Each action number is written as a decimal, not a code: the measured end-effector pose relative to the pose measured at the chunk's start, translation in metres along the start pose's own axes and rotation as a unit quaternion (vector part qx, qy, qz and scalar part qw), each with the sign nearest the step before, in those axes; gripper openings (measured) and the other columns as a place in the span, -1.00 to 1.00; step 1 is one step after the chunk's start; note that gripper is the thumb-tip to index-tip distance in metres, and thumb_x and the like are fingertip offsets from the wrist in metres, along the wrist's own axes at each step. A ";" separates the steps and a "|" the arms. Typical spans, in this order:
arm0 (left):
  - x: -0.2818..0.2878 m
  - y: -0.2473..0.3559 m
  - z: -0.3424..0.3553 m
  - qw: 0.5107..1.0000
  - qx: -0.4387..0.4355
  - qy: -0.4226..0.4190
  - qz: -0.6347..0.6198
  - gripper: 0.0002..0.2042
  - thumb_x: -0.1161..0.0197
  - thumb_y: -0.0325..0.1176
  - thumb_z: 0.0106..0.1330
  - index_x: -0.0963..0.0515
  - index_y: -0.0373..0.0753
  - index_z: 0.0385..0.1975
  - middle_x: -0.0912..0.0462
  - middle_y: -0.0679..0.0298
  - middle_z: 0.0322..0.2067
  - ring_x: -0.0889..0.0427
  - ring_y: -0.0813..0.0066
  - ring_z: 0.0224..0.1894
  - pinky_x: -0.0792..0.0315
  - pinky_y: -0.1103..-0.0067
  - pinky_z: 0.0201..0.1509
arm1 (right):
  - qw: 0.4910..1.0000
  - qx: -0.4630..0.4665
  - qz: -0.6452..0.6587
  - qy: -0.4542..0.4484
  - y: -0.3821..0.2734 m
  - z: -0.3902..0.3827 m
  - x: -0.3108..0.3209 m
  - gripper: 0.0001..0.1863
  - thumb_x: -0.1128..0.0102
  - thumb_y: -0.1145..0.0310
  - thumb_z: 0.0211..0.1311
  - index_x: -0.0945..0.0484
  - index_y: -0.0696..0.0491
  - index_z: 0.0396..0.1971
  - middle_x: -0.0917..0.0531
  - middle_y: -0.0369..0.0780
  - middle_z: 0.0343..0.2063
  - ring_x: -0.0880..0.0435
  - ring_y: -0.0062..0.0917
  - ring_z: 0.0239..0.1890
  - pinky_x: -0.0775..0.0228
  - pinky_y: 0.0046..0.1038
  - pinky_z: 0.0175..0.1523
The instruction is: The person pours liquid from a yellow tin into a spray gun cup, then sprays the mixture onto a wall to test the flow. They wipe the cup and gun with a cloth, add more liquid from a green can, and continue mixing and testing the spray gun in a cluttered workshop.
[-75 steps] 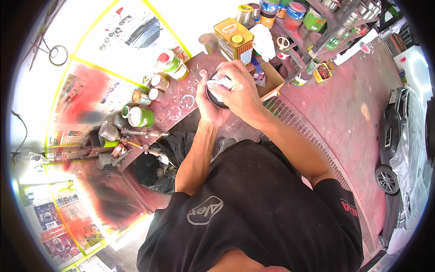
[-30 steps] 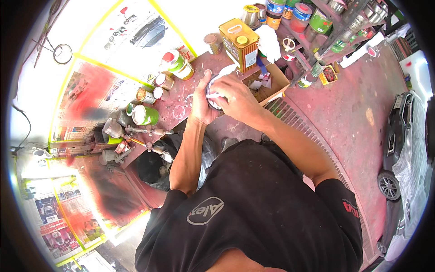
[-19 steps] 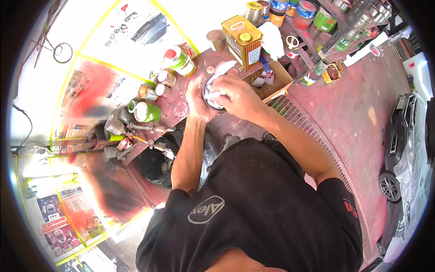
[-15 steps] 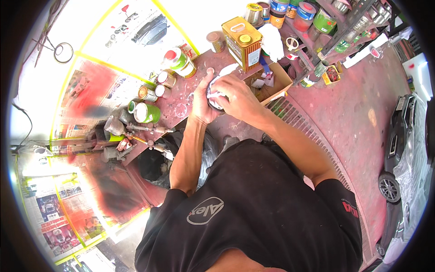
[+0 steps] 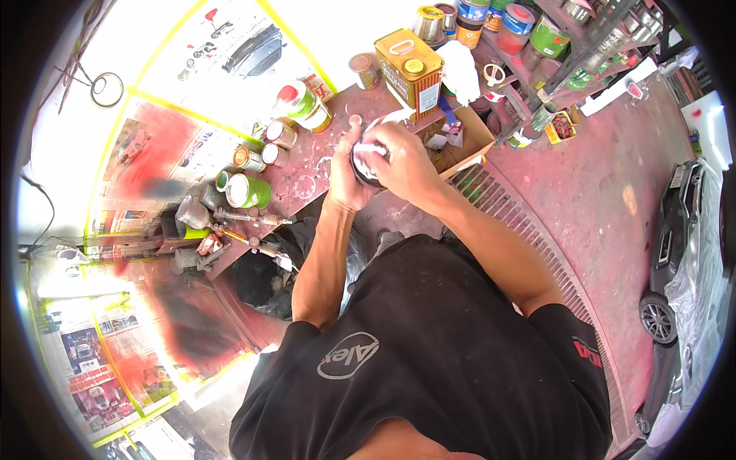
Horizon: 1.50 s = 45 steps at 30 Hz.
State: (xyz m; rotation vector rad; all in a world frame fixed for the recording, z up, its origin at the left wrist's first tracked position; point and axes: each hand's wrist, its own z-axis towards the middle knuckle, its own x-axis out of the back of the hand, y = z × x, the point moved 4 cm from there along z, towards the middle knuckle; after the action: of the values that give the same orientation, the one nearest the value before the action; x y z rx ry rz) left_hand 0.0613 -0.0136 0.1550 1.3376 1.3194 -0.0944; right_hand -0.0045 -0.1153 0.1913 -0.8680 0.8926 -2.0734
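Note:
My left hand [image 5: 345, 176] is wrapped around a dark, round, cup-like piece [image 5: 365, 179], its thumb pointing up along the side. Over the piece's opening, my right hand [image 5: 406, 162] presses a white cloth or wipe [image 5: 397, 116] with bent fingers. Part of the cloth sticks out beyond the knuckles. Both hands are close together above the bench edge. The right hand hides much of the round piece, so its exact kind cannot be told.
On the stained bench [image 5: 307, 184] stand a green-and-white can [image 5: 249, 192], a red-capped can [image 5: 303, 103] and a rectangular solvent tin [image 5: 410, 73]. Spray guns [image 5: 245, 230] hang at the left. A cardboard box [image 5: 468, 146] and a paint shelf [image 5: 571, 65] are at the right.
My right hand has shifted slightly over the round piece, and the cloth's free end has changed shape. My left hand still holds the piece, having moved slightly right.

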 end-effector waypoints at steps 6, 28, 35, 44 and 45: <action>-0.015 0.004 0.000 0.981 -0.183 -0.032 0.061 -0.39 -0.09 0.03 0.53 -0.36 -0.26 0.43 -0.63 0.13 0.17 -0.63 0.28 0.20 -0.48 0.35 0.36 | 0.977 -0.195 0.041 0.072 0.018 0.014 0.002 -0.81 -0.36 0.44 0.25 -0.65 0.24 -0.23 -0.77 0.03 -0.36 -0.80 -0.15 -0.29 -0.60 -0.21 -0.15; 0.007 0.021 -0.003 0.967 -0.216 -0.093 -0.099 -0.28 0.00 0.21 0.48 -0.46 -0.34 0.36 -0.62 -0.07 0.21 -0.59 -0.06 0.28 -0.48 0.10 0.37 | 0.967 -0.217 0.110 -0.070 -0.018 0.001 0.042 -0.80 -0.35 0.35 0.37 -0.69 0.19 -0.18 -0.72 -0.16 -0.50 -0.60 -0.60 -0.52 -0.48 -0.39 -0.33; -0.012 -0.006 -0.009 0.978 -0.187 -0.049 -0.075 -0.34 -0.05 0.09 0.48 -0.48 -0.36 0.34 -0.69 0.06 0.17 -0.67 0.19 0.21 -0.51 0.27 0.35 | 0.958 0.129 -0.243 -0.077 -0.020 0.004 0.020 -0.75 -0.23 0.54 0.23 -0.64 0.18 -0.08 -0.56 -0.13 -0.09 -0.64 -0.23 0.03 -0.65 -0.21 0.07; 0.003 0.005 -0.004 0.964 -0.221 -0.140 -0.046 -0.26 -0.09 0.16 0.41 -0.38 -0.27 0.44 -0.50 -0.16 0.28 -0.54 -0.20 0.25 -0.50 -0.03 0.32 | 0.970 -0.102 -0.038 -0.216 -0.025 -0.013 0.016 -0.80 -0.23 0.51 0.31 -0.68 0.22 -0.12 -0.74 -0.03 -0.26 -0.75 -0.24 -0.18 -0.58 -0.27 -0.11; 0.000 0.009 -0.008 0.960 -0.216 -0.156 -0.079 -0.28 -0.11 0.17 0.43 -0.39 -0.24 0.44 -0.46 -0.13 0.29 -0.51 -0.18 0.26 -0.50 -0.10 0.29 | 0.957 -0.152 0.050 -0.244 -0.035 -0.012 0.017 -0.77 -0.25 0.48 0.33 -0.69 0.22 -0.08 -0.76 -0.04 -0.25 -0.77 -0.33 -0.20 -0.58 -0.32 -0.11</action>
State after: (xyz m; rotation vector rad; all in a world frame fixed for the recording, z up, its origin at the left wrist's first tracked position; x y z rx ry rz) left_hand 0.0630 -0.0051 0.1634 0.8075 1.0965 -0.1145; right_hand -0.0348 -0.1074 0.2175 -1.3908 0.9629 -1.5475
